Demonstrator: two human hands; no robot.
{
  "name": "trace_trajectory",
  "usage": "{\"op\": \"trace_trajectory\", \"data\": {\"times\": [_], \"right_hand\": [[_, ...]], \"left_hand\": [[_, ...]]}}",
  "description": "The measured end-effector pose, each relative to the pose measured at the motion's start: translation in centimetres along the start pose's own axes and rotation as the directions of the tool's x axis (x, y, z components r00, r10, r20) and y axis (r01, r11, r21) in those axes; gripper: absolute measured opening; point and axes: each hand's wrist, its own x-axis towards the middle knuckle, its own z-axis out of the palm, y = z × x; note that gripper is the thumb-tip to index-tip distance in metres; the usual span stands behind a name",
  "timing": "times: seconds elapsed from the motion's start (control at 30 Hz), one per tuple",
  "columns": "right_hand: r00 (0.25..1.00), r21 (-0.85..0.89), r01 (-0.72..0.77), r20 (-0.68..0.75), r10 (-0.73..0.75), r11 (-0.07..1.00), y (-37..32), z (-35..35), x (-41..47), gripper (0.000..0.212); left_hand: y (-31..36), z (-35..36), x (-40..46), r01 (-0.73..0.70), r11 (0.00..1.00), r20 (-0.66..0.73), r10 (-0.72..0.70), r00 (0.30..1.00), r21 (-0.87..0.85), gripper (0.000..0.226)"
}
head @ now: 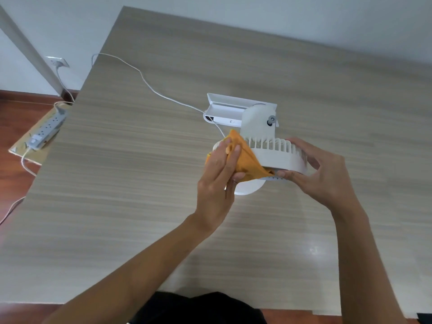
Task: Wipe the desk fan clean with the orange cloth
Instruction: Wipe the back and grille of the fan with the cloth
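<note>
A white desk fan (278,155) stands on the wooden table (140,183), its round grille head tilted face down toward me. My left hand (218,176) is shut on the orange cloth (245,160) and presses it against the left side of the grille. My right hand (320,169) grips the right rim of the fan head, thumb below and fingers on top. The fan's round base (249,187) peeks out beneath the cloth.
A white rectangular tray-like unit (228,111) lies just behind the fan. A white cable (145,81) runs from it across the table to the left edge. A power strip (46,129) lies on a low board on the floor at the left.
</note>
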Motion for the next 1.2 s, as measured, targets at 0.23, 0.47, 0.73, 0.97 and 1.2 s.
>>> {"op": "trace_trajectory", "data": {"times": [0.23,0.47,0.73,0.97,1.2], "right_hand": [[0.998,-0.086,0.069,-0.004,-0.069,0.994,0.6,0.0,-0.3,0.070],[0.997,-0.062,0.073,-0.009,-0.074,0.995,0.5,0.1,-0.4,0.067],[0.999,0.005,0.021,-0.030,-0.021,1.000,-0.3,0.4,0.1,0.067],[1.000,-0.022,0.004,-0.008,-0.004,1.000,0.0,0.3,0.2,0.068],[0.999,-0.068,0.039,0.016,-0.038,0.997,-0.1,0.2,0.5,0.065]], "left_hand": [[2.7,2.2,2.1,-0.330,0.924,0.127,0.310,0.942,0.191,0.037],[1.5,1.9,2.5,-0.455,0.866,0.143,0.433,0.890,0.207,0.038],[-2.0,0.2,-1.1,0.298,0.939,-0.014,-0.304,0.952,-0.171,0.044],[-4.4,0.9,-1.0,0.832,0.159,0.283,-0.893,0.351,-0.531,0.040],[-4.6,0.3,2.3,0.797,-0.322,0.654,-0.747,0.118,-0.511,0.062]]}}
